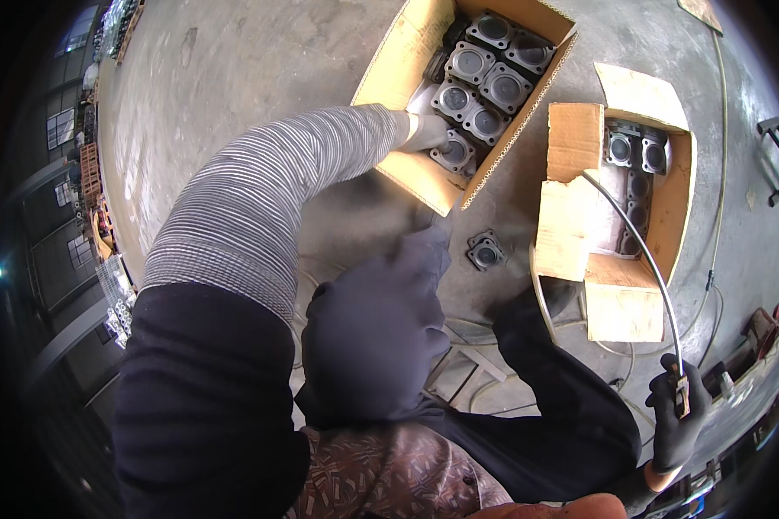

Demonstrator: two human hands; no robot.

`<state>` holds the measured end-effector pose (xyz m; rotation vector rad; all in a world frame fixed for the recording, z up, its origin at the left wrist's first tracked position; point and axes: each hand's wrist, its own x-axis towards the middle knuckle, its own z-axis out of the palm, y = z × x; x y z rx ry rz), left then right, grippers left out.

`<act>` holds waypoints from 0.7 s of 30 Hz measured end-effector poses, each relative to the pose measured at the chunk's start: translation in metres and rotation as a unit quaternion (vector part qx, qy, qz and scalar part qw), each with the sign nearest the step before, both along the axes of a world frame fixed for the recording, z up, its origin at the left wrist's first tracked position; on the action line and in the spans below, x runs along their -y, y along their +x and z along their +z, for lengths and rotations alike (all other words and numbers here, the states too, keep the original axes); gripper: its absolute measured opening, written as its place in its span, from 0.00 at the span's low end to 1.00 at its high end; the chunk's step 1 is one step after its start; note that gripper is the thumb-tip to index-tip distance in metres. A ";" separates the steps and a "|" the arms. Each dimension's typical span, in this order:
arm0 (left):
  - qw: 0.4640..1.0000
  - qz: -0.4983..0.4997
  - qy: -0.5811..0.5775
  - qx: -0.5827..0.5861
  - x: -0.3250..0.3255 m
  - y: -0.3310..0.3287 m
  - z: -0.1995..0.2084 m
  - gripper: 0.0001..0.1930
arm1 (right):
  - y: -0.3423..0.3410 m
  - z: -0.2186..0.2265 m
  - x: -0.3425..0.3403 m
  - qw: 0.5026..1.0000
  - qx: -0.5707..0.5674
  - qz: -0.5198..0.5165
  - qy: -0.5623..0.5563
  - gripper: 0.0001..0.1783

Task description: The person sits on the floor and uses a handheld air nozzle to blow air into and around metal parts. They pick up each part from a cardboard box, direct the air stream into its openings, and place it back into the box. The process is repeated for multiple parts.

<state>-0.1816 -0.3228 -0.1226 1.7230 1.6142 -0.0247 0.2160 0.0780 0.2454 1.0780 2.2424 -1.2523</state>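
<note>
My left hand (428, 132), in a grey glove, reaches into the large cardboard box (417, 43) ahead of me. Its fingers are closed at the edge of the nearest flanged metal casting (454, 154), partly hidden under them. Several more castings (470, 62) of the same kind, with round recessed faces and corner holes, stand in rows in that box. At the lower right, my right hand (677, 406), in a dark glove, is wrapped round the handle of an air blow gun (656, 251). Its long curved metal tube arches up to the flap of a smaller box.
The smaller open cardboard box (563, 225) stands at the right, holding several castings (638, 186). A single casting (486, 251) lies on the concrete floor (234, 60) between the boxes. A hose (720, 173) runs along the right, with more hose near my legs.
</note>
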 end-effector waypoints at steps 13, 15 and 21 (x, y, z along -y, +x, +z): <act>0.903 0.323 -0.226 -0.172 -0.033 0.067 -0.003 0.11 | 0.000 -0.006 0.007 1.000 0.002 0.005 0.014 0.15; 0.899 0.333 -0.227 -0.170 -0.028 0.065 -0.016 0.11 | -0.001 -0.005 0.010 1.000 -0.002 -0.011 0.011 0.15; 0.825 0.548 -0.127 0.051 -0.001 0.042 -0.090 0.16 | -0.002 0.001 0.007 1.000 0.000 -0.019 -0.010 0.15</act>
